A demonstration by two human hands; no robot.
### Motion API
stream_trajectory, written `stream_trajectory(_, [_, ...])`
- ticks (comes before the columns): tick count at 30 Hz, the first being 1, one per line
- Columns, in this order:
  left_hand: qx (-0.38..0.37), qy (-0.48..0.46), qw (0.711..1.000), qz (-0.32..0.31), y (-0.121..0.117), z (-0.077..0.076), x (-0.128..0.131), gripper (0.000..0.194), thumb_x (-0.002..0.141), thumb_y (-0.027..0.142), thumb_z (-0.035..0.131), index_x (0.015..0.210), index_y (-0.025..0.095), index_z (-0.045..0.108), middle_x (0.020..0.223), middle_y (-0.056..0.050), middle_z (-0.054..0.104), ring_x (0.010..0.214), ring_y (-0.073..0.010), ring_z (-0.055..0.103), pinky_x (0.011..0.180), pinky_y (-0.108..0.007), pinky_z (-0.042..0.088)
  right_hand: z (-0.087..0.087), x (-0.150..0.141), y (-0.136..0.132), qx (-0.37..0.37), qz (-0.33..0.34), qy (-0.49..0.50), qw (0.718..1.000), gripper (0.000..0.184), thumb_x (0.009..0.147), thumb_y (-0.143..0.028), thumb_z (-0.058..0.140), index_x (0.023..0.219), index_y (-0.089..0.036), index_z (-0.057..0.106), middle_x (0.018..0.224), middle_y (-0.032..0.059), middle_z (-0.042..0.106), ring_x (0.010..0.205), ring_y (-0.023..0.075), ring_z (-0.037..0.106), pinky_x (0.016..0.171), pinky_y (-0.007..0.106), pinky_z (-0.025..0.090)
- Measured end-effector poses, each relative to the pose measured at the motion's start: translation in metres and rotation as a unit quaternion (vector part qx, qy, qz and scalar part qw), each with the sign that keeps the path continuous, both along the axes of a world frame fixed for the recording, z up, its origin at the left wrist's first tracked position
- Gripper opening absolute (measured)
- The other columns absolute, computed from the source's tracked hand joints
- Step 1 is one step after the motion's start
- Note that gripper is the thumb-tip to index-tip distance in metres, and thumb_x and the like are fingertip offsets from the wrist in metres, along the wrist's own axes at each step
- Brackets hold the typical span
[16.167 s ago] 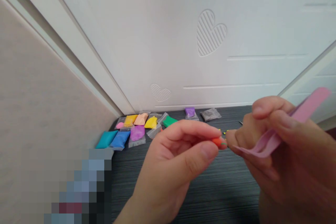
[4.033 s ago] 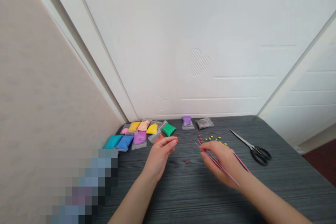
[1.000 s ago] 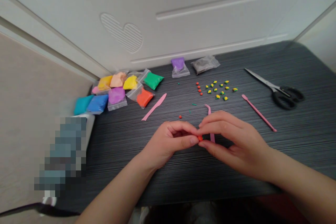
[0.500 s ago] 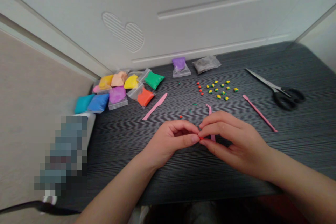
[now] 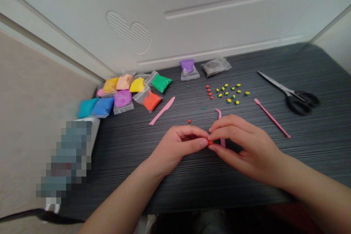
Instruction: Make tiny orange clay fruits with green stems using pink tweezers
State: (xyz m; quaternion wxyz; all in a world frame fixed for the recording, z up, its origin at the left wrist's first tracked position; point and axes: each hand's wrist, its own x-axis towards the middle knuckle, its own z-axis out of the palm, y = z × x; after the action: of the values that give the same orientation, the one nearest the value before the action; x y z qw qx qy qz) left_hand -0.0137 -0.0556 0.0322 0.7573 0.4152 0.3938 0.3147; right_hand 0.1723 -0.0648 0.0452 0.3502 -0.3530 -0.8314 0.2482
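Head view: hands (image 5: 177,148) meet, pinching an orange piece (image 5: 210,142).

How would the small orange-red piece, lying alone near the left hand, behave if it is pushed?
The small orange-red piece would probably roll, since it looks rounded. It is likely light, being tiny beside the left hand.

Free tabletop (image 5: 186,186) nearside, tweezers (image 5: 219,114) crowding right grip (image 5: 244,140)
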Motion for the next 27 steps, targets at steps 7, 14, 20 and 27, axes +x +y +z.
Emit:
stream_trajectory(7, [0.001,0.029,0.999,0.02,0.001,-0.0014,-0.0001,0.01,0.065,0.019,0.069,0.075,0.016,0.069,0.074,-0.001,0.066,0.072,-0.0123,0.056,0.072,-0.026,0.04,-0.0024,0.0008,-0.0004,0.014,-0.005,-0.016,1.0,0.017,0.078,-0.016,0.052,0.093,-0.02,0.057,0.094,0.0047,0.061,0.093,0.0151,0.055,0.081,0.032,0.047])
stream_trajectory(14, [0.001,0.022,1.0,0.005,0.0003,-0.0007,-0.0005,0.009,0.066,0.018,0.068,0.075,0.017,0.068,0.075,0.0,0.066,0.072,-0.0112,0.055,0.072,-0.025,0.039,-0.0034,0.0003,-0.0003,0.021,-0.006,-0.018,1.0,0.016,0.077,-0.016,0.053,0.093,-0.02,0.057,0.094,0.0043,0.061,0.093,0.0144,0.055,0.082,0.031,0.047])
stream_trajectory(20, [-0.028,0.0,1.0,0.013,0.001,0.0021,0.0014,0.008,0.066,0.018,0.068,0.074,0.016,0.069,0.07,-0.001,0.065,0.066,-0.01,0.053,0.068,-0.024,0.039,-0.0035,0.0007,0.0004,0.015,-0.009,-0.017,1.0,0.017,0.077,-0.018,0.054,0.094,-0.02,0.057,0.094,0.0046,0.061,0.092,0.0153,0.055,0.081,0.032,0.047])
stream_trajectory(27, [-0.065,-0.019,0.998,0.018,0.0014,0.0037,0.0027,0.007,0.07,0.019,0.065,0.072,0.013,0.067,0.065,0.0,0.06,0.062,-0.0078,0.049,0.063,-0.022,0.036,-0.0043,0.0008,0.0024,-0.002,-0.018,-0.007,1.0,0.016,0.078,-0.018,0.053,0.094,-0.02,0.057,0.092,0.0048,0.061,0.092,0.0158,0.055,0.081,0.033,0.047])
